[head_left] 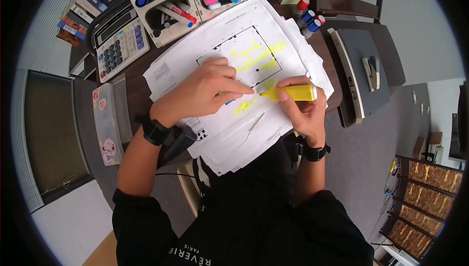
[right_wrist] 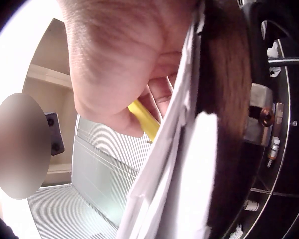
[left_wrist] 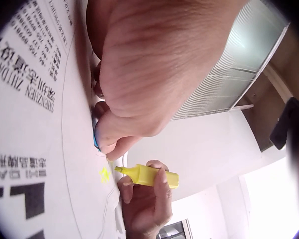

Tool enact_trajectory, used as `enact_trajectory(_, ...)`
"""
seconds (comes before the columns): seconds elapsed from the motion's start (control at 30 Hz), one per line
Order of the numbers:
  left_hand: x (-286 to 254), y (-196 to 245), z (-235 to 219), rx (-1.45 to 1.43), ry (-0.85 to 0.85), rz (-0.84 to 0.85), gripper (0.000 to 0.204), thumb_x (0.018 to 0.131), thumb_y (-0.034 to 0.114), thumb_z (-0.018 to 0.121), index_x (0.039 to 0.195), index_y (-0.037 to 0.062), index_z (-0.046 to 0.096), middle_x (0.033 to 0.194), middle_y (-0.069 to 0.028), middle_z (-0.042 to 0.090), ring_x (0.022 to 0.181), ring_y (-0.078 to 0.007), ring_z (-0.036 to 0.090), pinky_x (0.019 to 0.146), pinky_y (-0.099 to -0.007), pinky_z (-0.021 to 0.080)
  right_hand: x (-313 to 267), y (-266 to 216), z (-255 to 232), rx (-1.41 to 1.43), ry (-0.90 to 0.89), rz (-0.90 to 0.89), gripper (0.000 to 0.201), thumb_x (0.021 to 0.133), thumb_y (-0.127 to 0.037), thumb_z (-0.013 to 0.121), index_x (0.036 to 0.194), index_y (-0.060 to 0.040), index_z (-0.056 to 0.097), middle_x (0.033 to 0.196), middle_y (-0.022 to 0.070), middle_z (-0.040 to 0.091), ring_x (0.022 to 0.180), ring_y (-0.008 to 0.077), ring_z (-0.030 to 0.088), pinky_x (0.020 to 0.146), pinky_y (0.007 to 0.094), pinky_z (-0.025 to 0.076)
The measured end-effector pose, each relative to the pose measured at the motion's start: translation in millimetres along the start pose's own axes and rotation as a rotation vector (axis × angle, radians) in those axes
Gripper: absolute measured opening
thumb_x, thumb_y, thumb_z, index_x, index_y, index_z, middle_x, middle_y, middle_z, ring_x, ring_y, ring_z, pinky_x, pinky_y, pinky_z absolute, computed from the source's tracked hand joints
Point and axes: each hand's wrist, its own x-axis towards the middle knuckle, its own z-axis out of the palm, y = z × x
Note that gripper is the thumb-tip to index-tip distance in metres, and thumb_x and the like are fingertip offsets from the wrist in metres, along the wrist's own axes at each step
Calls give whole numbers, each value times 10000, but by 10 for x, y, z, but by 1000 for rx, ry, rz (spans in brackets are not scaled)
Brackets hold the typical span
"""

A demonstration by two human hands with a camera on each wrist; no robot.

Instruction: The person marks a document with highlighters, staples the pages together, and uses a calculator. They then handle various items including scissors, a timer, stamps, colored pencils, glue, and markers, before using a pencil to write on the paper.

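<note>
My right hand point(head_left: 308, 109) grips a yellow highlighter point(head_left: 295, 92), its tip pointing left and close over the printed sheet point(head_left: 195, 78). In the right wrist view a bit of the highlighter point(right_wrist: 145, 119) shows below the palm. My left hand point(head_left: 215, 87) rests on the sheet with its index finger straight, the fingertip near the highlighter's tip. A small blue item point(left_wrist: 96, 137) shows partly beneath the left fingers; I cannot tell whether they hold it. Yellow handwritten marks point(head_left: 242, 108) lie beside the hands, and more fill the printed rectangular frame.
Beyond the papers stands an organizer point(head_left: 171, 17) with markers. A calculator point(head_left: 119, 46) and a clear sticker-covered case point(head_left: 108, 119) are at the left. Right of the stack, a stapler point(head_left: 372, 73) lies on a dark device point(head_left: 356, 56). Red and blue capped bottles point(head_left: 308, 19) stand behind.
</note>
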Motion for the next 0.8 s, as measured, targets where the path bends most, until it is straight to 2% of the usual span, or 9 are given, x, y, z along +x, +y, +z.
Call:
enact_trajectory(0.17,4,-27,10,1,6,12,312,795,22,725,1074,139,798,729,-29,530,816,-213,480,817,-328,432,18,-38,-8,-32,-18,45,109,876,-78,724,949,0,703,859,77,737,709,160,697,653,265,524)
enact_trajectory(0.37,1,-14,2,18,9,12,300,797,26,726,1066,138,799,731,-35,539,818,-217,489,823,-334,437,32,33,11,-69,-35,-56,124,875,-65,713,979,1,703,844,84,742,687,148,696,633,250,524)
enact_trajectory(0.47,4,-18,-8,1,14,7,290,791,46,739,1062,130,798,738,-38,553,825,-225,490,838,-338,439,29,-21,11,-74,-33,-15,128,872,-62,715,982,1,702,847,87,744,699,155,703,645,254,531)
enact_trajectory(0.57,-2,-43,1,26,5,8,286,835,58,726,1114,99,771,766,-47,588,819,-212,522,840,-322,453,28,-32,14,-66,-44,15,125,869,-62,719,975,3,700,847,90,745,707,162,709,652,257,535)
enact_trajectory(0.63,20,-62,14,-314,184,-110,293,893,63,692,1184,65,726,773,-28,594,794,-147,550,821,-287,461,26,-6,22,-63,-33,-31,123,868,-60,721,971,3,697,846,91,745,705,157,709,652,254,534)
enact_trajectory(0.67,22,-56,-23,-312,185,-110,293,893,63,692,1184,65,726,773,-28,594,794,-147,550,821,-287,461,24,4,20,-63,-34,-34,123,868,-60,721,971,3,697,846,91,745,705,157,709,652,254,534)
enact_trajectory(0.73,28,-22,-134,-385,258,-248,302,929,66,658,1229,47,691,777,-2,578,782,-82,541,785,-253,461,27,9,13,-69,-37,-52,119,868,-57,720,970,0,697,846,90,746,705,155,709,652,254,534)
enact_trajectory(0.8,38,-29,-113,-391,282,-233,307,925,62,658,1231,47,689,777,8,564,781,-68,527,769,-245,455,27,-17,6,-69,-43,-40,118,868,-57,721,970,-2,697,847,91,746,706,157,710,653,255,535)
